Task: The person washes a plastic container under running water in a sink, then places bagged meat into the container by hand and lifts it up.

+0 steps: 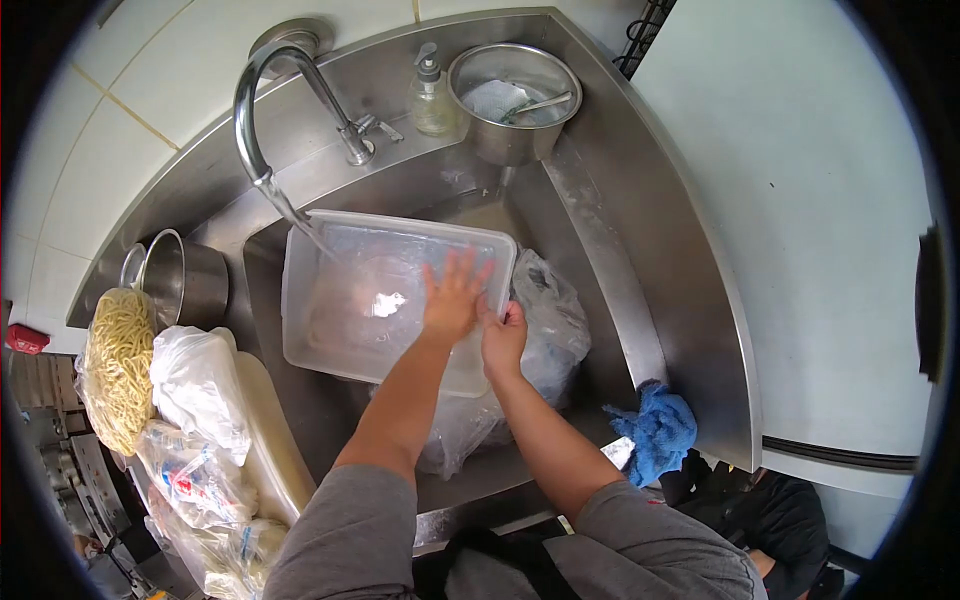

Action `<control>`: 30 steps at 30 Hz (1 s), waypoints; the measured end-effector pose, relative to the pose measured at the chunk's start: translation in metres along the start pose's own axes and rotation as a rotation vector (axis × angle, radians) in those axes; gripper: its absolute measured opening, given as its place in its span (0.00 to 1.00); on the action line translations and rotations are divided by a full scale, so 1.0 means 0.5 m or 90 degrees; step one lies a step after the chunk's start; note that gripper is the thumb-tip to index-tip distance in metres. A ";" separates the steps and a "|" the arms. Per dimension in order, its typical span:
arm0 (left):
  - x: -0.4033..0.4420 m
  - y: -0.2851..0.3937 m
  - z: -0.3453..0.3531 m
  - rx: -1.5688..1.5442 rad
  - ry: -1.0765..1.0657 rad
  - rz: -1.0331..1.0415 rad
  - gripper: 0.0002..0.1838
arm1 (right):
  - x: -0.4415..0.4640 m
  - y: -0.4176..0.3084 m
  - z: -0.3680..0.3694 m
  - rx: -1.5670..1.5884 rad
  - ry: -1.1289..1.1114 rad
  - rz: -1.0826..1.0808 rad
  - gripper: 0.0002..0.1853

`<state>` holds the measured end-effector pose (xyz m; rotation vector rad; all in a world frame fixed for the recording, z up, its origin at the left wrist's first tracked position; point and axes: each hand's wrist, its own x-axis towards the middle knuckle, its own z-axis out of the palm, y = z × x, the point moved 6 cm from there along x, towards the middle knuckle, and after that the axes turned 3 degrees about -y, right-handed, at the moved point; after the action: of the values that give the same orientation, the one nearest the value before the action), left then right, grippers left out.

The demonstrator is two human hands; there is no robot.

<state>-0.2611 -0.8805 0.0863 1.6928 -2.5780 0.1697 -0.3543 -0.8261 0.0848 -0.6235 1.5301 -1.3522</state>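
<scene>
A clear plastic tub point(340, 345) is tilted in the steel sink, with water from the faucet point(262, 170) running into its left end. Inside it, my left hand point(455, 300) is spread flat over the wet bottom, its fingers slightly blurred. My right hand point(503, 335) is closed on the tub's right rim, thumb toward the inside. Beneath and to the right of the tub lies a crumpled clear plastic bag point(550, 310), partly hidden by the tub and my forearms.
A steel pot point(515, 140) holding a utensil and a soap bottle point(432, 100) stand on the back ledge. Bagged noodles point(120, 370), a white bag point(200, 385) and a steel pot point(185, 280) line the left. A blue cloth point(655, 430) hangs at the right edge. Someone in black clothing point(780, 520) is lower right.
</scene>
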 end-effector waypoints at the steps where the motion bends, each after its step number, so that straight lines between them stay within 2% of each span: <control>1: 0.000 -0.007 0.006 0.000 0.001 0.003 0.41 | 0.003 0.007 -0.002 0.001 0.003 -0.001 0.08; 3: -0.021 -0.013 0.031 -0.121 -0.101 0.208 0.41 | 0.003 0.015 -0.008 -0.030 0.011 -0.040 0.07; 4: -0.029 -0.039 0.012 -0.121 -0.102 0.209 0.41 | 0.000 0.012 -0.007 -0.030 0.012 -0.039 0.07; 6: -0.042 -0.129 -0.043 -0.055 -0.211 0.087 0.42 | -0.004 0.002 0.001 0.017 0.045 -0.022 0.11; 8: -0.071 -0.226 -0.082 -0.088 -0.221 -0.150 0.45 | -0.004 0.003 -0.002 -0.004 0.042 -0.022 0.11; 9: -0.087 -0.250 -0.085 -0.079 -0.220 -0.150 0.45 | -0.002 0.004 -0.004 -0.031 0.039 -0.024 0.12; 11: -0.149 -0.321 -0.055 0.034 -0.318 -0.323 0.48 | 0.003 0.016 -0.005 -0.009 0.035 -0.016 0.12; 13: -0.213 -0.356 0.053 0.058 -0.276 -0.333 0.49 | -0.001 0.008 -0.001 0.024 0.038 0.000 0.13; 15: -0.248 -0.352 0.057 0.008 -0.313 -0.419 0.51 | 0.003 0.016 0.000 0.034 0.037 -0.008 0.13; 16: -0.253 -0.310 0.034 -0.060 -0.389 -0.499 0.51 | 0.003 0.017 -0.001 0.037 0.041 -0.016 0.13; 20: -0.240 -0.189 -0.009 -0.019 -0.662 -0.438 0.51 | 0.015 0.037 -0.008 -0.043 0.057 -0.066 0.14; 22: -0.235 -0.118 0.026 -0.047 -0.659 -0.365 0.49 | 0.006 0.022 -0.006 -0.046 0.055 -0.074 0.15; 24: -0.221 -0.029 -0.007 -0.120 -0.655 -0.213 0.45 | -0.003 0.009 -0.008 -0.013 0.054 -0.039 0.15; 26: -0.224 0.029 -0.025 -0.201 -0.589 -0.143 0.37 | -0.005 0.007 -0.005 -0.010 0.043 -0.055 0.15; 27: -0.227 0.024 -0.040 -0.200 -0.585 -0.148 0.37 | -0.008 0.006 -0.003 0.027 0.042 -0.056 0.15; 29: -0.233 0.045 -0.067 -0.295 -0.681 -0.013 0.30 | -0.009 -0.006 -0.006 0.067 0.037 -0.064 0.15; 30: -0.238 0.030 -0.078 -0.292 -0.671 -0.019 0.30 | -0.009 -0.006 -0.008 0.058 0.011 -0.070 0.14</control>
<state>-0.2281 -0.7615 0.1116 1.8948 -2.7592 -1.5686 -0.3565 -0.8214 0.0886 -0.6477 1.4565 -1.5049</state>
